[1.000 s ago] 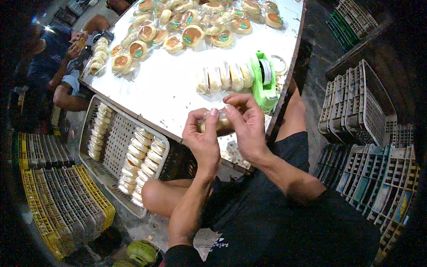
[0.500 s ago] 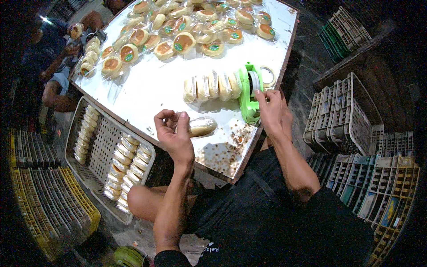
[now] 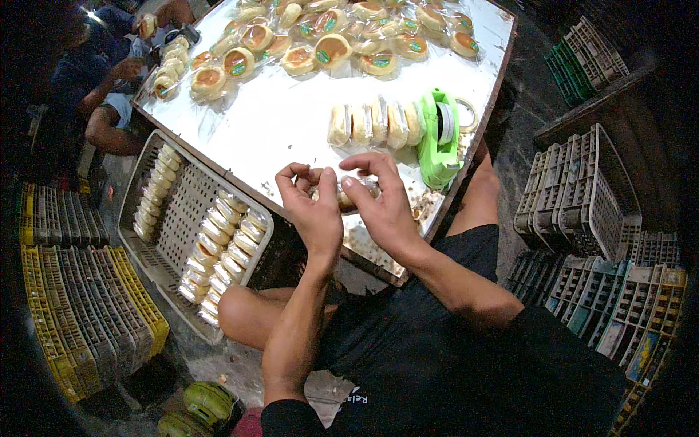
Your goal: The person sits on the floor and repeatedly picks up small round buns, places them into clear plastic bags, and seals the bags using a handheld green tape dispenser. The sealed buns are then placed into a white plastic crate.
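A plastic-wrapped bun (image 3: 355,195) lies at the table's near edge, partly hidden by my fingers. Curled around its left end is my left hand (image 3: 314,205), thumb raised. My right hand (image 3: 384,207) bends its fingers over the bun from the other side, thumb close to the wrapper. Whether a strip of tape is between those fingers is too small to tell. Just beyond stands a row of wrapped buns (image 3: 378,122) on edge, against a green tape dispenser (image 3: 440,149) with a roll in it.
Many bagged round buns (image 3: 331,49) cover the table's far side. A loose tape roll (image 3: 467,115) lies beside the dispenser. At left, a plastic crate (image 3: 191,191) holds rows of wrapped buns. Stacked crates (image 3: 568,189) stand at right. Another person (image 3: 109,80) sits at far left.
My right hand has left the tape dispenser and come over to the bun beside my left hand. The whole view has shifted slightly.
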The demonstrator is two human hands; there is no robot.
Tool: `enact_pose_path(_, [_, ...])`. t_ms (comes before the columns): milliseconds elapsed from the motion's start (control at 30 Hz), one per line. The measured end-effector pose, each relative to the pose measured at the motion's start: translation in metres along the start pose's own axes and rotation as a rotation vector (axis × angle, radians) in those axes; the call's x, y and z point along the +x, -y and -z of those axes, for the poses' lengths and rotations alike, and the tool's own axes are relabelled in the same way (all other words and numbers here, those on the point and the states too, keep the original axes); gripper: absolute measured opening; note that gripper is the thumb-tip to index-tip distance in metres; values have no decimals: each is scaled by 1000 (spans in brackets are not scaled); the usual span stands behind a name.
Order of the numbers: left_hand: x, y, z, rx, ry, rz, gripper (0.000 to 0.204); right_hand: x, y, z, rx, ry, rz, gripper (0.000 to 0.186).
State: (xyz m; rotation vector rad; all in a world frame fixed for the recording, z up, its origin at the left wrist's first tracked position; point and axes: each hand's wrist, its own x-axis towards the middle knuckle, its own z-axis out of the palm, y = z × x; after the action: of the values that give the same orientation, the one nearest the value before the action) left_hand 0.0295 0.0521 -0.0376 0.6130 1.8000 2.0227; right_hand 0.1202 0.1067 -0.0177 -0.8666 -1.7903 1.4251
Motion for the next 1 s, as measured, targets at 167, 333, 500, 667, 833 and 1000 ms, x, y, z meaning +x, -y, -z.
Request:
enact_pose_path(167, [14,-9,19,79,242,-91,17,17,-27,19,506,455,-460,43])
enact_pose_path(333, [56,-10,10,-414,-95,258,44,68,-35,-7,513,147,-347,19])
enact_pose_path(500, [107,31,9,5,101,147,52,157,-53,-4,-202,155,321,24])
enact_pose_path(667, [127,56,2,178,310,246,60,257,-78,0,-68,43,-271,41])
enact_pose_path(833, [119,15,18,83,105,315,56,308,-112,-47,-107,-404,-363,60])
enact_pose_path(1000, [119,17,59,153,-108,119,49,267,-67,-75,-96,-143,64,67])
